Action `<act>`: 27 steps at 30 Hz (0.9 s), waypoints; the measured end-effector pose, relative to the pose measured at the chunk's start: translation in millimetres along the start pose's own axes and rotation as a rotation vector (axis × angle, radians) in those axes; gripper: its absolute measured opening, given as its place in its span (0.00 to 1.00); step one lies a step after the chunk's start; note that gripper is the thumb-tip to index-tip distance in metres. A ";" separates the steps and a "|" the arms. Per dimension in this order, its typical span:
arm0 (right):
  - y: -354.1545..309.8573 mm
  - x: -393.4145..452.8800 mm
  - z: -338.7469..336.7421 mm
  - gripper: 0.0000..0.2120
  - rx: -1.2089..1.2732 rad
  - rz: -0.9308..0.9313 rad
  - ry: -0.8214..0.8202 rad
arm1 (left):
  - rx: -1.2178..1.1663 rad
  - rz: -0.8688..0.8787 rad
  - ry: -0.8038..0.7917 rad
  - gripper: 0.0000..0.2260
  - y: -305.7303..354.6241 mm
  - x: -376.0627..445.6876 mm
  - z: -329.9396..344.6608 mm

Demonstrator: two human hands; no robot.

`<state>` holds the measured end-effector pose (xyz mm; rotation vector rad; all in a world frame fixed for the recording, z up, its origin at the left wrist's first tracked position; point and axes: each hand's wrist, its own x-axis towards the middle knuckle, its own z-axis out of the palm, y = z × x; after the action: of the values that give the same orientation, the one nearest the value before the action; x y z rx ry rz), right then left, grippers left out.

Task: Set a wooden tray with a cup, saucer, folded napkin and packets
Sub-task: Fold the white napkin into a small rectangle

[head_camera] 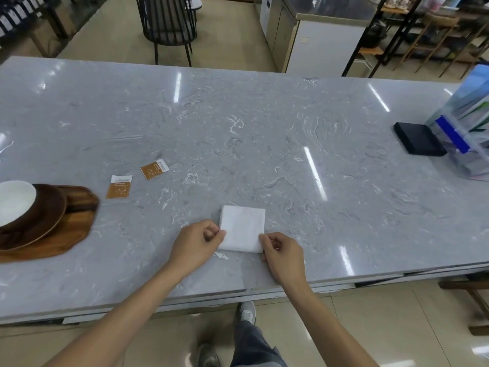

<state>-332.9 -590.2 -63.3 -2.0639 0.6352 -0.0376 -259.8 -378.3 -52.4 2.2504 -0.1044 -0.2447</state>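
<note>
A white folded napkin (242, 227) lies flat on the grey marble table near its front edge. My left hand (195, 243) pinches its near left corner and my right hand (281, 254) pinches its near right corner. At the far left a wooden tray (79, 221) carries a dark brown saucer (50, 207) with a white cup or bowl (16, 201) on it, partly cut off by the frame. Two brown and white packets lie on the table right of the tray: one (119, 186) nearer it, the other (154, 169) farther back.
A black box (418, 139) and a clear holder with blue and white leaflets (465, 128) stand at the table's right end. Behind the table are a black chair (169, 25), a counter unit (317, 35) and shelves. The table's front edge (238, 295) runs just below my wrists.
</note>
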 end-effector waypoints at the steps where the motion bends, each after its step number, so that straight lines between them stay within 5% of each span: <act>1: -0.6 0.6 0.7 0.09 -0.004 0.018 0.006 | 0.027 -0.017 -0.001 0.07 1.0 -0.1 1.0; 8: -11.1 -3.8 0.5 0.07 -0.069 0.038 0.048 | 0.114 -0.008 -0.042 0.07 5.4 -1.3 2.3; 12: -20.6 -10.6 6.4 0.20 -0.257 -0.169 0.128 | 0.334 0.320 0.055 0.22 11.2 -4.6 5.2; 15: -30.5 -6.0 12.9 0.23 -0.441 -0.388 0.171 | 0.446 0.489 -0.030 0.25 21.6 2.0 11.8; 20: -26.8 18.6 19.9 0.25 -0.614 -0.534 -0.005 | 0.688 0.404 -0.193 0.29 19.9 15.4 23.3; 27: -1.3 35.1 30.1 0.29 -0.703 -0.509 -0.097 | 0.724 0.379 -0.166 0.30 -2.7 17.4 32.9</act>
<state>-293.9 -581.8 -86.7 -2.8426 0.0300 -0.0065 -249.8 -404.2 -77.3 2.8488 -0.8121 -0.2064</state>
